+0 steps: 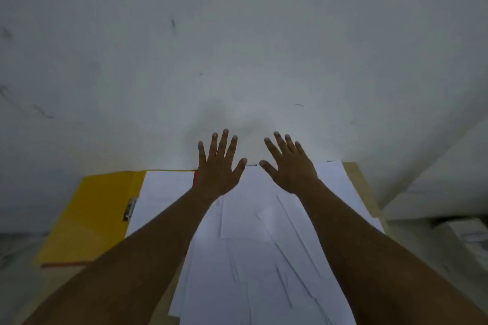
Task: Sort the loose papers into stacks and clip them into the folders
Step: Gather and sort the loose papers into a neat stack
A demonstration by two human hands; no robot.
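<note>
Where papers (pixel 253 245) sprawl, yellow folder (pixel 92 208) beside.

Matt white paper is seen in the loose sheets (pixel 264 258). A smooth yellow folder (pixel 97 214), seemingly card, is fitted with a shiny metal clip (pixel 130 209). Pale wood is shown by the worktop (pixel 363 187).

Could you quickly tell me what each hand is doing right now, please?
Left hand: open, fingers spread, holding nothing.
Right hand: open, fingers spread, holding nothing.
</note>
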